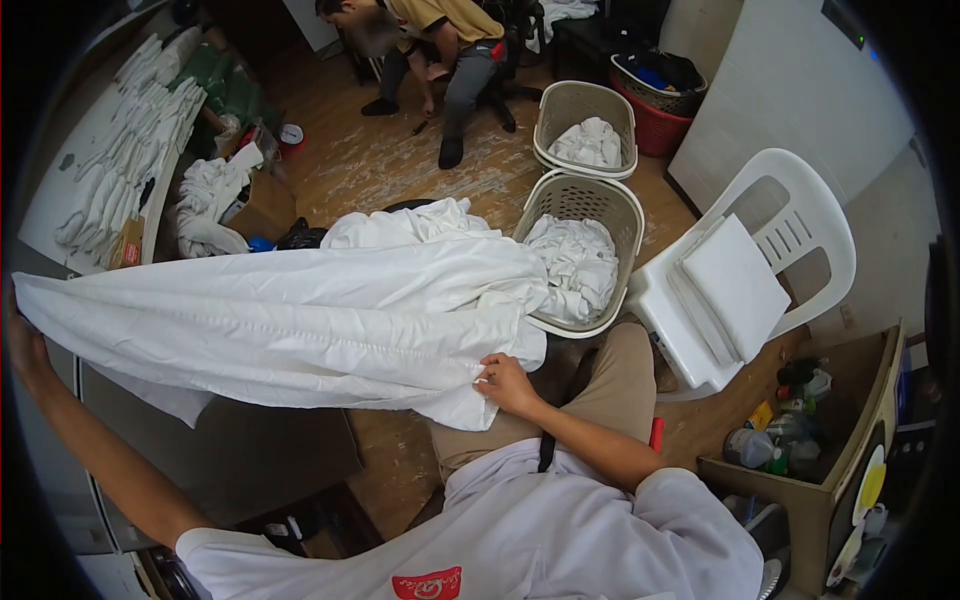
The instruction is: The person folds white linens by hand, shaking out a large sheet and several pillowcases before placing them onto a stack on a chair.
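Note:
A long white cloth (300, 310) with a stitched seam is stretched sideways in front of my body. At the far left edge, my left hand (24, 345) is closed on one end of it, partly lost in the dark rim of the view. Near my lap, my right hand (505, 383) pinches the cloth's near edge at its other end. Behind the stretched cloth lies a heap of more white fabric (410, 222), and what supports it is hidden. Close beyond my right hand stands a beige laundry basket (628, 200) with crumpled white linen (575, 255) inside.
A second beige basket (543, 125) stands behind the first. To the right is a white plastic chair (650, 290) bearing folded white linen (735, 285). Stacked white cloths (110, 170) cover a table at left. A seated person (450, 50) bends toward the floor. A box of bottles (840, 440) stands lower right.

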### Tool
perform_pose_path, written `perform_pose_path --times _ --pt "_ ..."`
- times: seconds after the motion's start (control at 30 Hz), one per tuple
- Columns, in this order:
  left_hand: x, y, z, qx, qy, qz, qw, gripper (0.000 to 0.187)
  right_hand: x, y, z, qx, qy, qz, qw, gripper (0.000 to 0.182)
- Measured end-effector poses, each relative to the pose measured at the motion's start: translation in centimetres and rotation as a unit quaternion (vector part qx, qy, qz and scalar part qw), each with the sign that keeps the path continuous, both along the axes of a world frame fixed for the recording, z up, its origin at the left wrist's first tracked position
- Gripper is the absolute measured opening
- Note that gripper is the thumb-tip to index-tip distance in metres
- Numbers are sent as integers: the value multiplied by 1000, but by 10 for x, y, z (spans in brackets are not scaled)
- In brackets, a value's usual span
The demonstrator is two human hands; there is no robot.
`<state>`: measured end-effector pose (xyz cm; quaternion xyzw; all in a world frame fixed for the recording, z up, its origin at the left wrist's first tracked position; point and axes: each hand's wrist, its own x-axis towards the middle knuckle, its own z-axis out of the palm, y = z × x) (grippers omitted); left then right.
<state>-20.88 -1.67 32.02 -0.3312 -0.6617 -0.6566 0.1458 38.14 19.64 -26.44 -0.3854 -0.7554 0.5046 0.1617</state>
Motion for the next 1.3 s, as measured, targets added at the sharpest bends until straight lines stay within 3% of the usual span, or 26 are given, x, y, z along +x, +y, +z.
perform_pose_path --times 0.13,0.2,0.23,0.3,0.37,0.4,0.43,0.47,0.53,0.6,0.63,0.7,0.73,0.77,0.8,0.87,0.93,0.97,1.0,1.03,1.07,1.1,1.13,1.17,1.23,1.3 --pt "-10 -4 -1 19 -26 -7 999 41 -8 4 -1 -18 -65 35 997 12" --pt "-10 -6 -4 14 -37 -1 999 41 -2 11 0 -44 69 -20 996 11" --pt "-8 -6 -6 9 -49 4 999 41 2 19 3 -40 70 -19 997 11" --pt "-2 -6 -15 3 -73 13 997 39 18 48 20 -214 143 -58 965 12" --pt "0 -1 -26 -153 1 37 988 35 51 94 52 -191 196 -83 958 12" --pt "-1 -2 -30 -134 2 33 990 35 77 124 82 -166 165 -108 966 14" --pt "-4 -7 -34 -200 8 -17 980 34 109 162 103 -57 149 -107 981 13" --pt "-8 -15 -37 -264 17 -63 962 34 142 186 147 -27 217 -141 966 13" --pt "-21 -25 -45 -171 21 -100 980 33 220 235 234 119 244 -161 949 9" --pt "4 -19 -49 129 16 -95 987 32 274 254 324 153 486 -128 851 7" --pt "24 3 -59 127 57 -84 987 33 249 216 378 109 561 -149 807 10" --pt "58 74 -96 -77 156 -88 981 35 215 197 423 66 631 -161 756 15" --pt "79 118 -114 -170 202 -113 958 36 206 226 427 150 432 -107 883 13" --pt "102 162 -130 -261 221 -131 930 37 194 264 432 224 203 -51 952 11" --pt "105 196 -140 -308 218 -141 915 39 185 299 434 276 -41 5 960 9" --pt "4 233 -133 -193 260 -114 939 36 227 392 448 391 -67 -198 896 12" --pt "-28 218 -61 -55 238 206 948 41 282 402 533 546 94 -501 665 35" --pt "16 204 -25 40 143 157 976 47 291 363 574 557 66 -538 630 39" --pt "36 198 1 115 205 131 963 53 304 349 604 636 113 -540 540 43" --pt "63 189 27 122 210 124 962 52 308 324 625 602 82 -586 536 47" --pt "84 184 44 130 215 118 961 51 329 326 642 579 165 -579 550 46" --pt "95 186 48 126 212 117 962 51 334 312 646 541 311 -488 611 51" --pt "103 189 51 158 174 31 972 49 339 307 640 541 308 -486 613 51" --pt "107 190 51 189 135 -55 971 48 350 304 635 530 337 -464 625 54" --pt "112 188 35 168 130 -57 976 47 375 305 621 517 384 -394 656 59" --pt "124 176 18 178 109 -65 976 44 408 300 600 509 451 -374 631 48"
